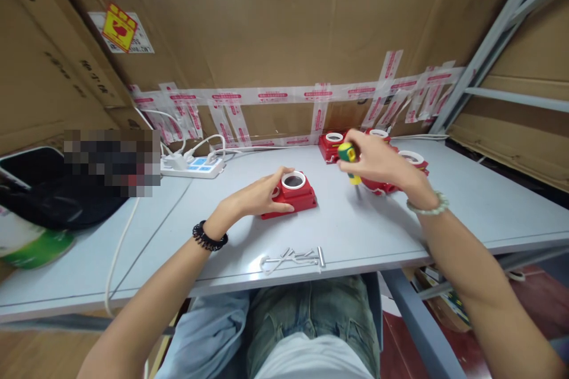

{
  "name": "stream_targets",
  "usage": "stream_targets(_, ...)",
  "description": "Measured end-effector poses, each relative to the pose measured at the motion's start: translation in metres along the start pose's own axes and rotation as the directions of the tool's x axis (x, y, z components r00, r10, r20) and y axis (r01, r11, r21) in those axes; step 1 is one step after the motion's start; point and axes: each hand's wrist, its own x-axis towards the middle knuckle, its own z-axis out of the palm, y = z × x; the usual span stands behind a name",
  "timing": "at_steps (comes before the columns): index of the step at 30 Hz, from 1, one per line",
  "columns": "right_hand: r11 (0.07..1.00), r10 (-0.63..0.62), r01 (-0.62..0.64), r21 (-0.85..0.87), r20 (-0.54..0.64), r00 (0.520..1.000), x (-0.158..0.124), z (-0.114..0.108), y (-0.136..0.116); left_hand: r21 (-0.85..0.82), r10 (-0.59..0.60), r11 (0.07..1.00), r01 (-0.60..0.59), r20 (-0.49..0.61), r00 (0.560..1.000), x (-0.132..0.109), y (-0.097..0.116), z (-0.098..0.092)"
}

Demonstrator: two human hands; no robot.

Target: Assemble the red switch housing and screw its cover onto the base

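Note:
My left hand grips the left side of a red housing with a white ring and a dark round window on top. The housing sits flat on the table. In my right hand is a screwdriver with a green and yellow handle, its shaft pointing down and its tip a little above or at the tabletop; I cannot tell which. Behind that hand stand several more red housings, partly covered by it. Small metal pins or screws lie by the table's front edge.
A white power strip with plugs and cables lies at the back left. Left of it are a black bag and a green-and-white roll. Taped cardboard walls the back; a grey metal frame stands right.

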Motion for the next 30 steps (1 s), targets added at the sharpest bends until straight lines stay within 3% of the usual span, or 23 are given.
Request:
stream_targets(1,0.993,0.022,-0.003,0.119,-0.154,0.988,-0.002,-0.005,-0.005,0.0,0.005,1.0,-0.005,-0.003,1.0,0.0,0.0,0.0)
stream_targets(3,0.903,0.102,0.004,0.43,-0.224,0.969,-0.007,-0.006,-0.018,-0.02,0.028,0.999,-0.028,-0.007,1.0,0.0,-0.001,0.0)
stream_targets(6,0.631,0.122,-0.07,0.772,-0.01,0.992,-0.014,0.013,-0.042,-0.042,0.043,0.998,-0.044,-0.011,0.999,-0.001,0.0,0.0)
stream_targets(9,0.515,0.104,-0.142,0.846,0.102,0.989,-0.02,0.039,-0.059,-0.025,0.029,0.999,-0.03,-0.008,1.0,-0.001,0.002,0.0)
stream_targets(14,0.535,0.13,-0.191,0.823,0.143,0.981,-0.023,0.059,-0.064,-0.021,0.033,0.999,-0.033,-0.008,0.999,0.0,0.002,0.0)
stream_targets(30,0.527,0.134,-0.186,0.83,0.135,0.982,-0.025,0.056,-0.067,-0.007,0.031,0.999,-0.031,-0.008,0.999,-0.001,0.004,-0.001)
